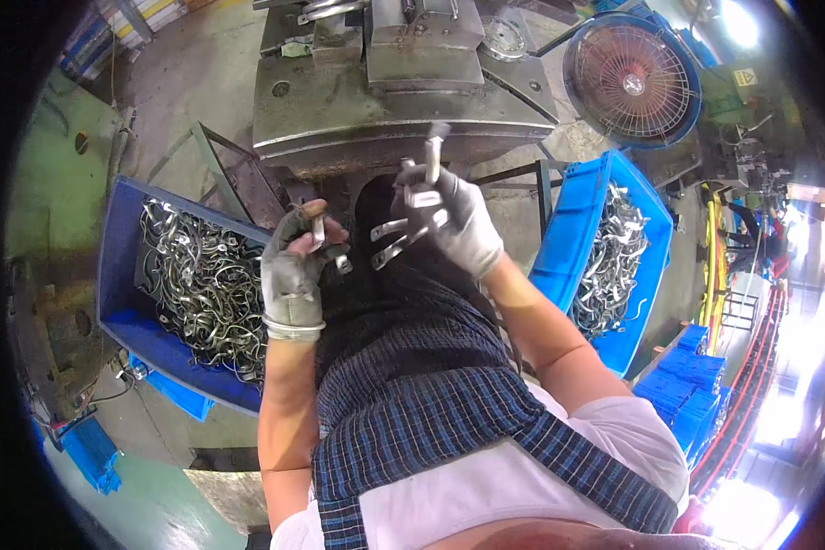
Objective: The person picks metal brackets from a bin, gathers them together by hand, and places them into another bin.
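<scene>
My left hand (291, 275), in a worn grey-white glove, is closed around a small bent metal strip (318, 231); another strip end (344, 264) shows by its fingers. To its right, my right hand (463, 225), gloved too, grips several bent metal strips (392, 240) with holes at their ends. One of these sticks up past the fingers toward the machine and is blurred at its tip. Both hands are above my lap, apart from each other. Beside my left hand stands a dark blue bin (119, 266) heaped with curved metal strips (206, 284).
A lighter blue bin (559, 234) with similar metal strips (614, 266) stands at the right. Ahead is a heavy machine bed (376, 115) with a thick front edge. A round fan (632, 84) stands beyond the right bin. Blue crates (683, 385) are stacked at the lower right.
</scene>
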Demonstrator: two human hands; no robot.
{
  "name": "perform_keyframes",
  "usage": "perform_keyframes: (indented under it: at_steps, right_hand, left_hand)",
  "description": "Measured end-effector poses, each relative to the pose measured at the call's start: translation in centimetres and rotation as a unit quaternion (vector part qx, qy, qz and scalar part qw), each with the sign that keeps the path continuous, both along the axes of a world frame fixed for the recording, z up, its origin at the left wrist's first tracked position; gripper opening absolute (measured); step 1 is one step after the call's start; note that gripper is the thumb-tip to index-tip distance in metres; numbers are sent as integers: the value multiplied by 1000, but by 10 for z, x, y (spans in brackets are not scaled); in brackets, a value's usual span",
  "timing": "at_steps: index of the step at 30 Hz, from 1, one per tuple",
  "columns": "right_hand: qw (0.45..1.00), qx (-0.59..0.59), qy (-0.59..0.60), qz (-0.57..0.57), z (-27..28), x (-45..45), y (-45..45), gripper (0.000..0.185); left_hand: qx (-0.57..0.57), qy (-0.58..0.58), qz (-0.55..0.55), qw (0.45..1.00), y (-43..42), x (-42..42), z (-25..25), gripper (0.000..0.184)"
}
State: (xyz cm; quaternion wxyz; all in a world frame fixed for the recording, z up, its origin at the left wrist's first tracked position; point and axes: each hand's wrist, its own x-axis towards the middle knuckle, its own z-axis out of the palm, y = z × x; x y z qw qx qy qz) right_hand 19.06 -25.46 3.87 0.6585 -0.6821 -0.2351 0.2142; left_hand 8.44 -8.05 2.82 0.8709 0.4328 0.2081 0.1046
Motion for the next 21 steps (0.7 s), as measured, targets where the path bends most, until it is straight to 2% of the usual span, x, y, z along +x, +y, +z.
perform_keyframes:
  at_steps: [1,2,3,4,5,6,7,8,9,10,12,13,14,16,17,21]
  right_hand:
    - [998,-2,-57,-35,13,0,1,21]
    - [994,-68,-66,-59,22,5,0,21]
    - [985,150,77,-33,13,20,-8,20]
    - [981,166,51,-83,9,31,-9,21]
    - [975,178,23,-134,5,43,-10,23]
    - [952,-19,-174,-251,6,51,-6,27]
    - [926,-80,-204,-307,6,59,-3,24]
    - [936,-37,-173,-304,-9,75,-2,24]
    - [950,-43,-139,-276,-7,79,-2,24]
    - [962,-49,-103,-249,-5,82,-2,24]
    - [961,-45,-137,-237,-7,86,-2,22]
    - [962,-32,-140,-232,-7,89,-2,21]
    - [963,-21,-143,-227,-6,91,-3,21]
    - [961,-48,-151,-228,-6,95,-7,21]
    - [959,-49,-159,-230,-7,95,-7,21]
    - [963,-15,-132,-235,1,94,-5,22]
  left_hand:
    - [9,-11,-12,1000,-1,-1,-2,30]
    - [5,7,-14,1000,1,-3,-7,29]
    - [0,25,-15,1000,4,-9,-13,29]
    - [-5,47,-17,999,5,-13,-14,29]
    - [37,155,28,987,3,-15,-8,33]
    - [111,143,32,983,4,-18,-11,33]
    - [182,128,36,974,4,-22,-16,33]
    - [252,110,43,961,4,-26,-18,33]
    - [258,96,42,961,5,-30,-18,30]
    - [325,63,68,941,8,-31,-19,30]
    - [452,2,118,884,9,-35,-22,30]
    - [399,56,102,910,10,-40,-11,29]
    - [340,7,180,923,10,-40,-19,27]
    - [134,21,261,956,22,-43,-19,26]
    - [229,34,256,939,23,-42,-15,25]
    - [270,119,251,922,32,-38,1,24]
